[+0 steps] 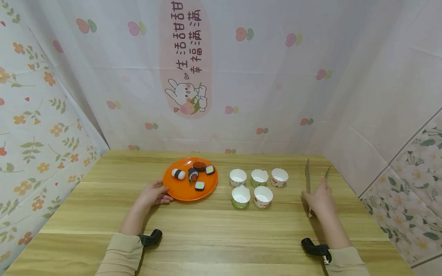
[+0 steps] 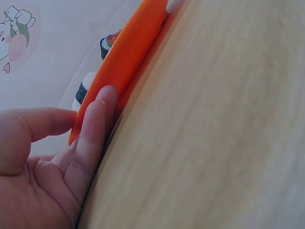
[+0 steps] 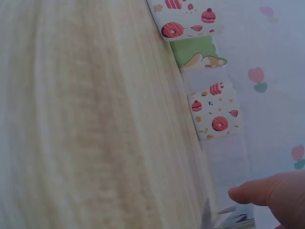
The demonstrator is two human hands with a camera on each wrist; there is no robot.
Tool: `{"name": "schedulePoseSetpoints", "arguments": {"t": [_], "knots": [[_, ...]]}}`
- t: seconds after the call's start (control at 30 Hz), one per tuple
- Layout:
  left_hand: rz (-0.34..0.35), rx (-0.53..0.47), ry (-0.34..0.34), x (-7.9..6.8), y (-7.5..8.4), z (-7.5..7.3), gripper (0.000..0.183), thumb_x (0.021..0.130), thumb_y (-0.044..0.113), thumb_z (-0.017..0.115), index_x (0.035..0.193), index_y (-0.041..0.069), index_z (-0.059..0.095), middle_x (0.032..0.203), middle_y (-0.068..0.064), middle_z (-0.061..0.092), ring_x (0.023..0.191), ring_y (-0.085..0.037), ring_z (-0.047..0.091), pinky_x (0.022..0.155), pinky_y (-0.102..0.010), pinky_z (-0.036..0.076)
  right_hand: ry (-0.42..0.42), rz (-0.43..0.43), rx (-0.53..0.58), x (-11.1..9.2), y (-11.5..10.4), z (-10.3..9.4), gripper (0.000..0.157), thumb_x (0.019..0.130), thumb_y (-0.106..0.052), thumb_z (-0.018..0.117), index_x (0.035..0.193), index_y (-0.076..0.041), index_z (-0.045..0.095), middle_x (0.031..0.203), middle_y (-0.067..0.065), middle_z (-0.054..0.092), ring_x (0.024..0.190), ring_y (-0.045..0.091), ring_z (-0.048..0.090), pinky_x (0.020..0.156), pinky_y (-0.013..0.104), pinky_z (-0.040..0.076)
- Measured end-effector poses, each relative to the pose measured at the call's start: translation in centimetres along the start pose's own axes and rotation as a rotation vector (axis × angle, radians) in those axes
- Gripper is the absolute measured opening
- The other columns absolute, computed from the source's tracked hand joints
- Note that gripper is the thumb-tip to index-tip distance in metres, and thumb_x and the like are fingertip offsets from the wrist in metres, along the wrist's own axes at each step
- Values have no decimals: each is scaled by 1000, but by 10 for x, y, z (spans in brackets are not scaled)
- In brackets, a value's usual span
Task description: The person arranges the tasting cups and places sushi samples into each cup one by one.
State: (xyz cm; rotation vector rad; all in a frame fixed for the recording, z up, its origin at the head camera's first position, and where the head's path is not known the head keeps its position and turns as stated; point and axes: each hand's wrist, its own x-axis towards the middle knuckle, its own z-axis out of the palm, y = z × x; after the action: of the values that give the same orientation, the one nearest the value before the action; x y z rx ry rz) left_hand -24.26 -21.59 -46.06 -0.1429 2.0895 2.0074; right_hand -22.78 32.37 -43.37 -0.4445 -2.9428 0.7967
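My left hand [image 1: 155, 193] grips the left rim of an orange plate [image 1: 181, 194]. In the left wrist view the thumb lies at the upper edge, with fingers [image 2: 88, 129] underneath. On the plate sit several sushi pieces: a white one with a dark band [image 1: 178, 174], a dark roll [image 1: 193, 175], an orange-topped one [image 1: 199, 166] and small white-topped ones [image 1: 199, 186]. At the right, my right hand [image 1: 321, 199] holds metal tongs [image 1: 308, 174], their two arms spread apart. The right wrist view shows its thumb [image 3: 257, 191] extended above the metal; the other fingers are mostly hidden there.
Between the plate and my right hand stand several paper baking cups in two rows, such as a green one [image 1: 240, 197] and a patterned one [image 1: 263, 197]. Everything rests on a wood-grain table [image 1: 221, 241]. Printed curtains [image 1: 262, 92] hang behind it.
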Motion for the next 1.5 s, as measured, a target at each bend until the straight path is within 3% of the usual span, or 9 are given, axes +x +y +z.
{"name": "schedulePoseSetpoints", "arguments": {"t": [0.9,1.33,1.5], "knots": [[5,-4,0,1,-1,0,50,102,8,44,145,-8,23,99,-18,63,70,-20,68,68,-30,57,-30,36,25,2,6,0,93,94,-27,53,138,21,-14,123,55,25,105,66,38,79,68,42],[-9,-3,9,1,0,1,52,102,7,43,145,-10,20,102,-21,61,70,-21,68,68,-30,57,-14,16,114,1,5,-2,83,92,-17,46,139,21,-12,120,55,23,97,64,43,69,61,48],[-15,-7,8,1,1,1,52,102,7,44,145,-9,20,100,-20,61,70,-21,68,67,-30,57,-12,18,130,1,4,-3,84,93,-16,47,140,19,-13,123,55,21,99,65,41,71,64,47]]}}
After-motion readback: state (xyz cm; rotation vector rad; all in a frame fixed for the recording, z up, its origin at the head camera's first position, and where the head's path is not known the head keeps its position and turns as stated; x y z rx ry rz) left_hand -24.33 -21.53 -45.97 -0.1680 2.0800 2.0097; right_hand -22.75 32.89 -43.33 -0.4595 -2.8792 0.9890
